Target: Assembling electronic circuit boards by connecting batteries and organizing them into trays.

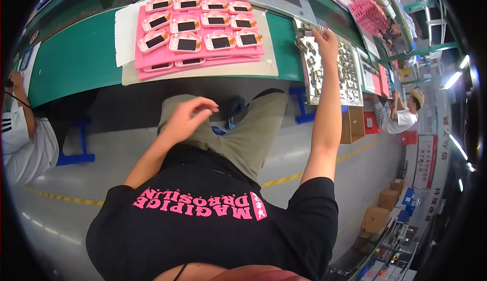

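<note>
My left hand (192,117) hovers above my lap, its fingers loosely bent and apart, with nothing visible in it. My right arm stretches out to the far right, where my right hand (325,41) is over the far left part of a shallow tray (313,98) of small dark and metallic parts (348,73). Its fingers are pinched together at the parts; whatever they hold is too small to make out. Straight ahead, pink handheld game consoles (185,44) with dark screens lie in rows on a pink foam board (200,57). More consoles show on a layer beneath.
The green workbench (76,57) carries white and grey sheets (127,32) under the boards. A cardboard box (352,127) stands below the tray. One co-worker (403,116) sits at the right; another person's sleeve (30,146) is at the left. A blue stool (78,144) is nearby.
</note>
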Tool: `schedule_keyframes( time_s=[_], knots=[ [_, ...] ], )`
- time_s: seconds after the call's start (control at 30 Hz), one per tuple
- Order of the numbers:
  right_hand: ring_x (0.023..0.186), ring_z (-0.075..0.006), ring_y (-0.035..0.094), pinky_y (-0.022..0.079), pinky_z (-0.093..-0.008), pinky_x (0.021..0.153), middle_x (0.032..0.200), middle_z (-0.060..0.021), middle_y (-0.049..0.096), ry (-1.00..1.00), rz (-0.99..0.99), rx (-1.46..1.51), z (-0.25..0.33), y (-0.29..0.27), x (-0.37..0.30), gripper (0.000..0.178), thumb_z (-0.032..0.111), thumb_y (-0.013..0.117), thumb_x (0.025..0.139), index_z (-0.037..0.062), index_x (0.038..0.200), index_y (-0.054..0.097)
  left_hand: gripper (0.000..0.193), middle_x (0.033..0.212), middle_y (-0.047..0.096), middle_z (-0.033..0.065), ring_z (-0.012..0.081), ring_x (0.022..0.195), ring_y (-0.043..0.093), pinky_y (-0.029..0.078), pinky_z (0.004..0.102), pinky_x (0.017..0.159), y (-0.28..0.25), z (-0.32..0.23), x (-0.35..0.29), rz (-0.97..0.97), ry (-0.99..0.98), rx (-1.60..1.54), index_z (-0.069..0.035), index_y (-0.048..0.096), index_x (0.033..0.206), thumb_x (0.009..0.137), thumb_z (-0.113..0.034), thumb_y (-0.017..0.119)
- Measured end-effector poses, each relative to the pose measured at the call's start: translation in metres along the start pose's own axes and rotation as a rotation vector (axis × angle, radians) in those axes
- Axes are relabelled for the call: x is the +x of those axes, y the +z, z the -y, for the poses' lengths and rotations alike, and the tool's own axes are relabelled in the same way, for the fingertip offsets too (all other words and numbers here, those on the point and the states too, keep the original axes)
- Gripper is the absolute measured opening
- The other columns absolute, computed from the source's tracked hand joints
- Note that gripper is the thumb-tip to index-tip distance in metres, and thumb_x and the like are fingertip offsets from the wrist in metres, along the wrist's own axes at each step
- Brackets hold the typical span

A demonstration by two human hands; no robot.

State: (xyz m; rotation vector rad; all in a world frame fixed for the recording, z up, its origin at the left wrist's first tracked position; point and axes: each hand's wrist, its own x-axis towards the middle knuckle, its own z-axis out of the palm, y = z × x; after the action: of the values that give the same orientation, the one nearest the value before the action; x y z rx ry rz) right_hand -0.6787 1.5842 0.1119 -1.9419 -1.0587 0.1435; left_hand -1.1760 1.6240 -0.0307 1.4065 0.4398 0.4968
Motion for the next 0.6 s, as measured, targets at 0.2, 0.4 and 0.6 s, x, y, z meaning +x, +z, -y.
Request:
schedule_keyframes(
  time_s=[0.2, 0.4, 0.6],
  knots=[
    [0.066, -0.0035, 0.048, 0.034, -0.0189, 0.058, 0.076, 0.0044, 0.061, 0.201, 0.061, 0.210, 0.001, 0.011, 0.011, 0.018, 0.024, 0.078, 0.100, 0.0074, 0.096, 0.073, 0.023, 0.109, 0.079, 0.0071, 0.0148, 0.090, 0.068, 0.054, 0.0289, 0.084, 0.010, -0.033, 0.075, 0.208, 0.049, -0.005, -0.002, 0.073, 0.119, 0.100, -0.009, 0.065],
    [0.067, -0.0023, 0.049, 0.033, -0.0174, 0.057, 0.078, 0.0046, 0.063, 0.105, 0.197, 0.245, 0.005, 0.031, 0.048, 0.014, 0.020, 0.076, 0.101, 0.0065, 0.104, 0.072, 0.022, 0.102, 0.078, 0.0058, 0.0159, 0.083, 0.067, 0.054, 0.0303, 0.077, 0.015, -0.067, 0.163, 0.240, 0.050, 0.060, -0.003, 0.074, 0.116, 0.099, -0.013, 0.066],
    [0.066, -0.0004, 0.046, 0.029, -0.0153, 0.056, 0.083, 0.0060, 0.062, 0.211, 0.159, 0.426, 0.004, 0.051, 0.071, 0.011, 0.018, 0.072, 0.104, 0.0076, 0.109, 0.069, 0.023, 0.102, 0.075, 0.0049, 0.0142, 0.087, 0.067, 0.054, 0.0294, 0.077, 0.034, -0.083, 0.231, 0.239, -0.059, 0.211, -0.003, 0.070, 0.120, 0.099, -0.011, 0.068]
  ],
)
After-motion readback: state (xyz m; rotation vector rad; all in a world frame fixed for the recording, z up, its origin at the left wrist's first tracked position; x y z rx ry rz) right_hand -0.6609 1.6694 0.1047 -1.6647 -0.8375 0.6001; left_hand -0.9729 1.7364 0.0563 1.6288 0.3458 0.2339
